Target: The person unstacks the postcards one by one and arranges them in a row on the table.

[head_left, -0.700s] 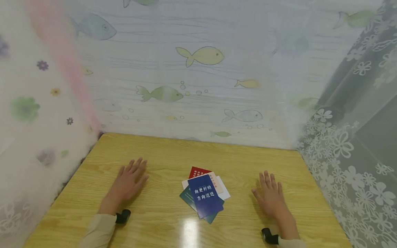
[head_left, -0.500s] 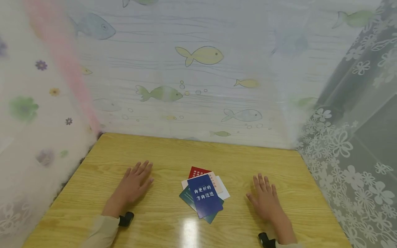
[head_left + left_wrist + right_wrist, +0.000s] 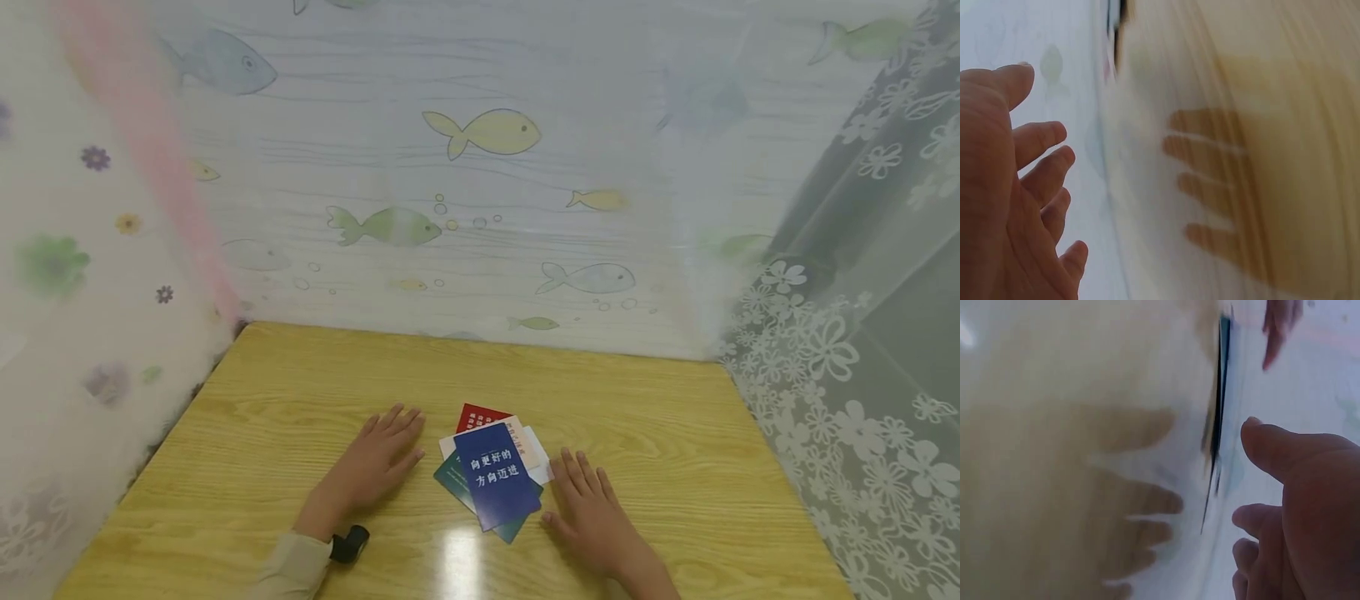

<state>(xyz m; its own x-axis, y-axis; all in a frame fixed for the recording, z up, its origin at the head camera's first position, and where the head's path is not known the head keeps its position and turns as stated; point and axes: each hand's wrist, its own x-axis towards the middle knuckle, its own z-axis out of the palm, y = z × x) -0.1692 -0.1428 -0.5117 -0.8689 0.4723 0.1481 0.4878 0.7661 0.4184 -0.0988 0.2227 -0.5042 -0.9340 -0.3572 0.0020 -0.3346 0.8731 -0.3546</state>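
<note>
Overlapping cards (image 3: pixel 497 492) on wood-grained table (image 3: pixel 300 375)

The person wears a plain, pale cream sleeve (image 3: pixel 294 568) on the left, with a small black gadget (image 3: pixel 350 545) at its end.

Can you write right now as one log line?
left grip: empty, left of card pile | right grip: empty, beside card pile, touch unclear | card pile: on table, blue card on top

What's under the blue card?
Under the blue card, parts of a green card, a peach card, a red card and a white card stick out. Their covered parts, and anything fully hidden, can't be seen.
</note>
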